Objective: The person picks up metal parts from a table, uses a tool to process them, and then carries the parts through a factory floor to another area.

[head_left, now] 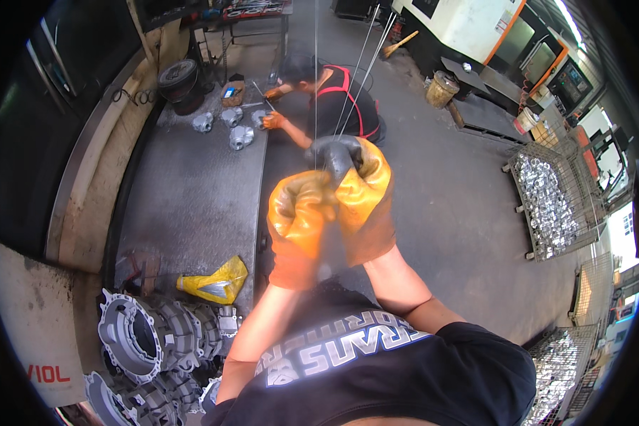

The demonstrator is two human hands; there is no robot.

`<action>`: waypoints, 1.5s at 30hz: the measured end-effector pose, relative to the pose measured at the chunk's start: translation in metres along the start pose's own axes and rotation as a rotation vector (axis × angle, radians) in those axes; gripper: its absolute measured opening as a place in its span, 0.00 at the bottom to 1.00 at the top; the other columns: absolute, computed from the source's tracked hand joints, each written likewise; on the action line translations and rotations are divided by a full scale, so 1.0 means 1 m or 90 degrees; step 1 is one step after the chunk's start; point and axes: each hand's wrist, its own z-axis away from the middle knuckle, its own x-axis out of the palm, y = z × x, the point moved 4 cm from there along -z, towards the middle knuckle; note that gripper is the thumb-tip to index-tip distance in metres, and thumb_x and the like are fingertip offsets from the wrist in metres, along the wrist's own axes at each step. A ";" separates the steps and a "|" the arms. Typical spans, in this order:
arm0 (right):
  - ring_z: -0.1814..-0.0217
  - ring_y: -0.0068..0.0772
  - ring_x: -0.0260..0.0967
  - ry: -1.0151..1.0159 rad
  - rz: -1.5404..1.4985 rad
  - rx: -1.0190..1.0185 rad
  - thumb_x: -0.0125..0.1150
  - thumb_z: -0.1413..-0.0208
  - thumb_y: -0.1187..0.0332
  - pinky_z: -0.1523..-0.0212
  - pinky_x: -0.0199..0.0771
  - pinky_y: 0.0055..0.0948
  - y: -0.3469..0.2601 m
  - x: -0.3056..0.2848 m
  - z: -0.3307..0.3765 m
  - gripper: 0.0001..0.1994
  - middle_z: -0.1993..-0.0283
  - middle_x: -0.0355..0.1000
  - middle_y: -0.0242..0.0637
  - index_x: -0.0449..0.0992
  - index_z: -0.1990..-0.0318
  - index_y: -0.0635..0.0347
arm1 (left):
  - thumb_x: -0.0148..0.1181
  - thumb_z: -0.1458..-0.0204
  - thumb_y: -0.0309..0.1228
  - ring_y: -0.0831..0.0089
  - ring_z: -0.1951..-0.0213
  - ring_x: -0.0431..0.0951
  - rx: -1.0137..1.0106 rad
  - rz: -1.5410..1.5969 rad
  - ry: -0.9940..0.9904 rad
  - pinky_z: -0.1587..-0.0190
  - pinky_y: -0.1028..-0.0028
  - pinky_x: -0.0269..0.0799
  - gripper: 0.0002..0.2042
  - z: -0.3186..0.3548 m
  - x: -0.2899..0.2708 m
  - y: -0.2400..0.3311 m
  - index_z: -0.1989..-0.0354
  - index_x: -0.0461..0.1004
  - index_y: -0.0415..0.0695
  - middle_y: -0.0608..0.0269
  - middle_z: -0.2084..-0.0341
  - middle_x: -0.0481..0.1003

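Both of my hands wear orange-yellow rubber gloves with dark, worn patches, and they are close together in front of my chest. My right hand (364, 192) is closed around several thin metal rods (362, 67) that slant up and away. My left hand (302, 216), slightly blurred, is curled shut beside it; a single thin upright rod (317, 85) runs down to its top. The lower ends of the rods are hidden by the gloves.
A co-worker (337, 99) bends over the dark metal platform (192, 184), handling a rod near several small grey castings (241, 137). Closer are a yellow bag (216, 280) and large ring-shaped housings (129, 337). A wire cage of shiny metal pieces (544, 202) stands right.
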 end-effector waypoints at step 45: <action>0.74 0.15 0.60 0.022 -0.008 0.178 0.52 0.47 0.70 0.74 0.62 0.17 0.163 -0.058 -0.125 0.06 0.75 0.66 0.28 0.70 0.68 0.64 | 0.52 0.49 0.32 0.83 0.75 0.65 -0.086 -0.011 0.147 0.72 0.83 0.62 0.11 -0.128 -0.025 -0.124 0.63 0.69 0.37 0.69 0.75 0.69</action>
